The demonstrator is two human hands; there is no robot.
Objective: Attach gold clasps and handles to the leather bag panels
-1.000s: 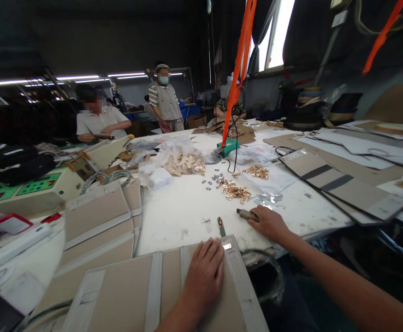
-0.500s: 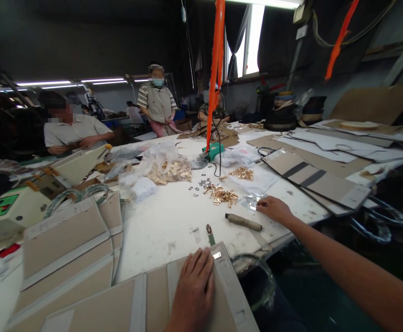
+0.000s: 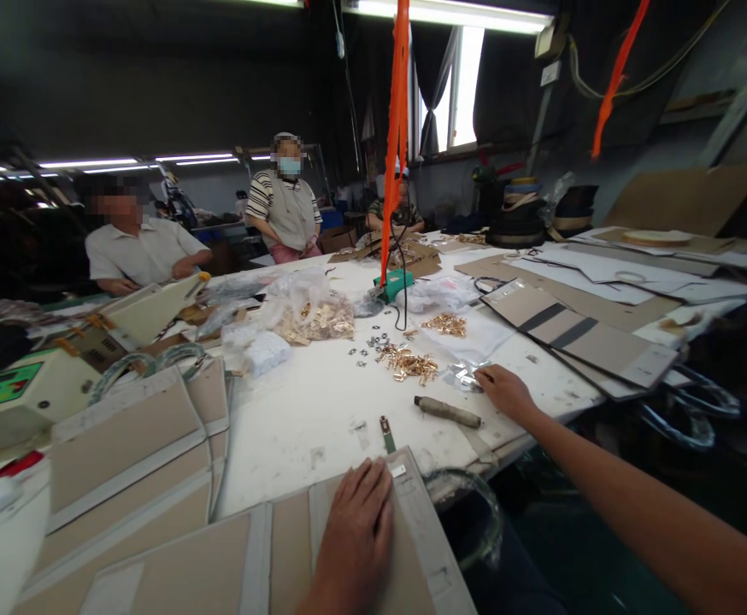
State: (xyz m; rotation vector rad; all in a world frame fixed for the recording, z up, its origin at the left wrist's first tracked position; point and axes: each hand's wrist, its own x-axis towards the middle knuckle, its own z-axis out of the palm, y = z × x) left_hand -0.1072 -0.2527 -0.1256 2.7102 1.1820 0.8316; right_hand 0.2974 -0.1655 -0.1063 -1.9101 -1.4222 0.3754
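My left hand (image 3: 361,512) lies flat with fingers stretched on a beige panel (image 3: 297,547) with grey edging strips. By its fingertips, a small shiny metal plate (image 3: 399,471) sits at the panel's edge. My right hand (image 3: 505,389) reaches across the table, fingers curled together at a small heap of silver metal pieces (image 3: 461,376) on clear plastic. What its fingertips pinch is too small to make out. Close by lie a wrapped, rod-like tool (image 3: 448,412) and a heap of gold-coloured metal fittings (image 3: 412,367). A green strip with a metal end (image 3: 387,436) rests beyond the panel.
Stacked beige panels (image 3: 130,427) lie left, beside a machine with a green control face (image 3: 2,384). More panels (image 3: 579,333) stand right. Plastic bags of parts (image 3: 315,316) and a green tool (image 3: 394,284) are farther back. Co-workers (image 3: 287,205) are across the table.
The camera view has tilted slightly upward. My right hand stays at the silver pieces with only a slight shift of its fingers. My left hand keeps its place on the panel.
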